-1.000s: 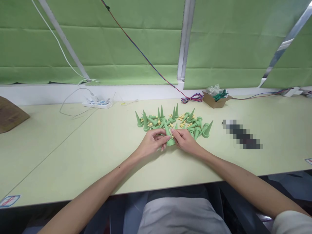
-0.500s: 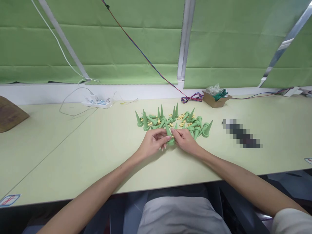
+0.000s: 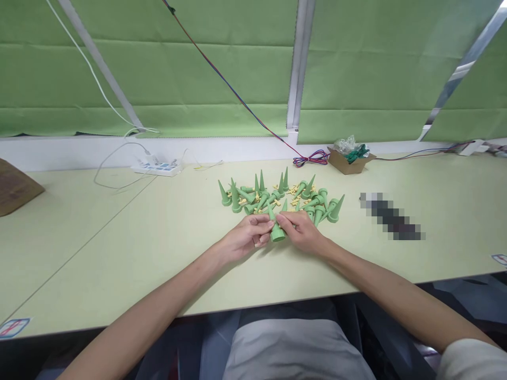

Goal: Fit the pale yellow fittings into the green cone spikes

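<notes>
A green cone [image 3: 277, 231] is held between my two hands near the middle of the table, its round base tipped toward me. My left hand [image 3: 247, 236] grips its left side with thumb and fingers. On the right side, the fingers of my right hand [image 3: 301, 230] are closed at the cone; whether they also pinch a small part is hidden. Just beyond my hands lie several green cones [image 3: 235, 198], some upright and some on their sides. Small yellow pieces [image 3: 295, 201] are scattered among them.
A small cardboard box [image 3: 348, 163] with clear plastic and dark green material stands at the back, beside a coiled red and blue cable [image 3: 312, 158]. A white power strip [image 3: 157, 168] is at back left, a brown object [image 3: 18, 187] at far left. A blurred dark object [image 3: 392, 216] lies at right.
The held cone has tilted so its base faces me more. My left fingers have shifted on it, and my right hand has moved slightly with it.
</notes>
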Demonstrator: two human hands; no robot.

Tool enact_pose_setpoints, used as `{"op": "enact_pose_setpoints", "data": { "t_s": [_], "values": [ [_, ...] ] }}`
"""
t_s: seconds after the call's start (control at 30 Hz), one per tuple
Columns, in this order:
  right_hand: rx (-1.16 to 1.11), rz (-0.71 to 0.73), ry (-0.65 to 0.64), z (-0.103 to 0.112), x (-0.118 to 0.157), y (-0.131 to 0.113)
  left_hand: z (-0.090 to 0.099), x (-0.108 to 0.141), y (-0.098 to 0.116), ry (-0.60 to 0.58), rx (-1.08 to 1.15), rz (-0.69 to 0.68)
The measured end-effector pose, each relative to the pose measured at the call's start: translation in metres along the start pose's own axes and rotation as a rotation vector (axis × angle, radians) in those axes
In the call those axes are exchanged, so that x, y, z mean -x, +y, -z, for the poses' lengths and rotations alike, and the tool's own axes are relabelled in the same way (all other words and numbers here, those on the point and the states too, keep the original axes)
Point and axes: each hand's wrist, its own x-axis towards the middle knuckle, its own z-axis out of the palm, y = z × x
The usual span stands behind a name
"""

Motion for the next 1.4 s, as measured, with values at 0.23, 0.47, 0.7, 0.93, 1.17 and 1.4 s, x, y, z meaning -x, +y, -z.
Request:
{"op": "enact_pose_setpoints", "data": {
  "t_s": [0.23,0.47,0.7,0.93,1.17,1.4],
  "values": [
    [-0.003,-0.055,0.063,-0.004,-0.002,0.000,-0.002,-0.001,-0.001,0.058,-0.096,-0.084],
    [-0.013,-0.172,0.104,-0.009,-0.003,0.005,-0.007,0.003,0.001,0.131,-0.446,-0.296],
    [-0.046,-0.248,0.089,-0.010,-0.005,0.010,-0.010,0.005,0.002,0.228,-0.677,-0.416],
    [-0.022,-0.177,0.150,-0.010,-0.001,0.003,-0.004,0.004,0.004,0.136,-0.524,-0.332],
    [0.020,-0.118,0.119,-0.007,-0.001,0.000,-0.003,0.002,0.005,0.109,-0.380,-0.249],
    [0.037,-0.066,0.139,-0.011,-0.003,0.000,-0.006,0.000,0.005,0.189,-0.533,-0.326]
  ]
}}
